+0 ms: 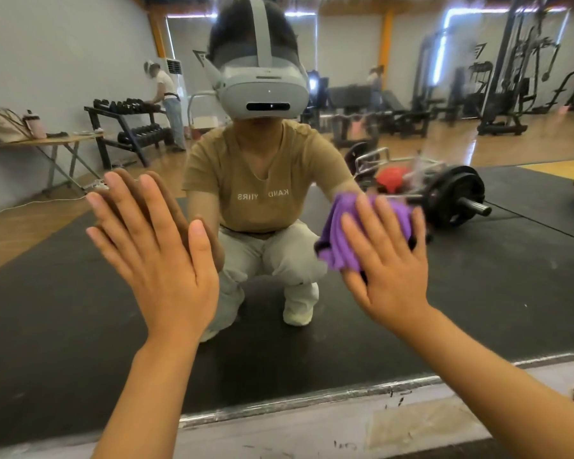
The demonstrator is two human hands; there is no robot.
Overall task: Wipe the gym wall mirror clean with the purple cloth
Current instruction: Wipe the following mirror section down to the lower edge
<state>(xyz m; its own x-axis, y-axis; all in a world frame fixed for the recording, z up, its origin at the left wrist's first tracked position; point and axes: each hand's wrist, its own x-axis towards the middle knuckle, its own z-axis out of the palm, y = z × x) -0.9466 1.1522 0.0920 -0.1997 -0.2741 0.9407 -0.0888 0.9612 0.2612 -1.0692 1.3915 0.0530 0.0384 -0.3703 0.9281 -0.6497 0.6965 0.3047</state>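
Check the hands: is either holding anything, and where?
The right hand presses the purple cloth flat against the mirror, palm over its middle. The left hand holds nothing.

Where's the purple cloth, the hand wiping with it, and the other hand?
purple cloth [337, 233], head view, bunched folds left of the fingers.
right hand [390, 266], head view, back of the hand.
left hand [166, 260], head view, back of the hand.

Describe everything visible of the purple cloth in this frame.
The purple cloth is a soft, bunched fabric, crumpled into folds rather than spread flat. The right hand presses it against the mirror with straight, spread fingers; its edges stick out to the left of and above the fingers. It sits low on the glass, at about the height of the bare left hand.
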